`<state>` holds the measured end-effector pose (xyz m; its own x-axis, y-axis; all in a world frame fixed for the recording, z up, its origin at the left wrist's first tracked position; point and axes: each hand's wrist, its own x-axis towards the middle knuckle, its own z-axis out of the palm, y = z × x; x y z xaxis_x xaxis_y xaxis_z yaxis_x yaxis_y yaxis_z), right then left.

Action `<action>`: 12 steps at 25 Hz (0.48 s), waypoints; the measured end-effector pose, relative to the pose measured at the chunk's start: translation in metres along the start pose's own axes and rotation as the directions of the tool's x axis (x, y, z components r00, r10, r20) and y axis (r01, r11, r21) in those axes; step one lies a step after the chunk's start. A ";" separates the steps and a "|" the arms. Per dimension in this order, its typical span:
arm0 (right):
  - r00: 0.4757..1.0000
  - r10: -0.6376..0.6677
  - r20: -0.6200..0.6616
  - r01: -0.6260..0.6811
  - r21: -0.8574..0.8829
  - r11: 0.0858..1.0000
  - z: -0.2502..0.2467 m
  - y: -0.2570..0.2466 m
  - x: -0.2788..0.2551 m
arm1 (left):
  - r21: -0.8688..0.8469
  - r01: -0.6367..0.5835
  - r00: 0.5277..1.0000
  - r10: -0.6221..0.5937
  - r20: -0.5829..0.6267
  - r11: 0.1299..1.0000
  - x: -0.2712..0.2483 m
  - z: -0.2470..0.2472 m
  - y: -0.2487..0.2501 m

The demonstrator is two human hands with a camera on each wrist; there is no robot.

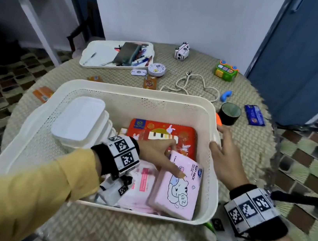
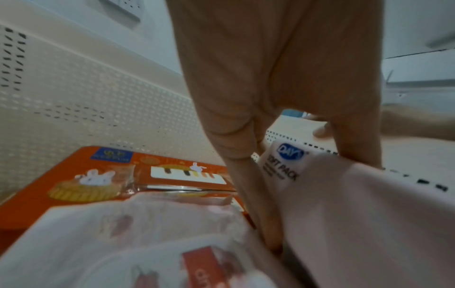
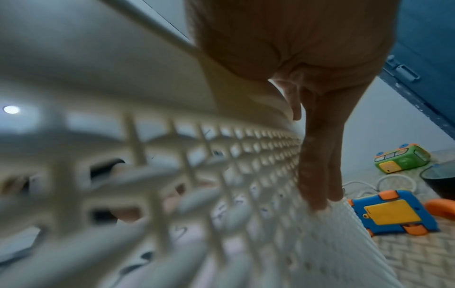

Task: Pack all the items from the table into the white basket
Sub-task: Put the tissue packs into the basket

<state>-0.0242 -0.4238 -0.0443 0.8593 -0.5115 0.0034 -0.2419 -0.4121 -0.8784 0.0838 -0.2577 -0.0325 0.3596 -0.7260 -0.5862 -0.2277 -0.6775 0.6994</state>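
Observation:
The white basket (image 1: pixel 137 91) stands in the middle of the round woven table. Inside it my left hand (image 1: pixel 173 159) grips a pink soft-pack tissue packet (image 1: pixel 178 192), thumb on its face. The left wrist view shows the left hand (image 2: pixel 302 155) with fingers going down beside the pink packet (image 2: pixel 357 224). A red box (image 1: pixel 162 135), stacked white lidded containers (image 1: pixel 80 119) and another pink packet (image 1: pixel 141 183) also lie in the basket. My right hand (image 1: pixel 225 150) rests on the right rim, with straight fingers (image 3: pixel 317 185) against the outer basket wall (image 3: pixel 221 165).
On the table behind the basket: a white tray of pens (image 1: pixel 102 51), a white toy vehicle (image 1: pixel 181 52), a green toy (image 1: pixel 226 70), a white cable (image 1: pixel 193 86), a black tape roll (image 1: pixel 229 114), a blue packet (image 1: pixel 255 115). A blue-orange toy tablet (image 3: pixel 393 212) lies beside the basket.

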 end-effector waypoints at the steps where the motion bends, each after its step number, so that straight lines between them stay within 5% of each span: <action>1: 1.000 0.000 -0.004 0.000 0.003 1.000 0.000 0.000 0.001 | 0.107 -0.047 0.998 0.051 -0.038 0.993 0.002 0.001 -0.002; 4: 1.000 0.004 -0.008 -0.004 0.008 1.000 0.001 -0.001 0.000 | 0.465 -0.087 0.993 0.112 -0.026 0.881 0.001 -0.005 -0.006; 7: 1.000 -0.001 -0.021 0.001 -0.003 1.000 0.001 -0.001 -0.001 | 0.430 -0.093 0.985 0.021 0.171 0.898 -0.006 -0.016 -0.005; 10: 1.000 0.003 -0.017 -0.003 -0.002 1.000 0.001 -0.001 -0.001 | 0.560 -0.164 0.986 0.109 0.130 0.812 -0.007 -0.014 -0.013; 12: 1.000 0.004 -0.020 -0.004 -0.006 1.000 0.001 0.000 -0.001 | 0.496 -0.171 0.985 0.140 0.100 0.851 -0.005 -0.009 -0.022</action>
<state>-0.0247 -0.4221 -0.0449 0.8492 -0.5280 0.0090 -0.2482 -0.4142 -0.8757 0.0952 -0.2381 -0.0417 0.2316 -0.8218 -0.5206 -0.7041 -0.5108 0.4932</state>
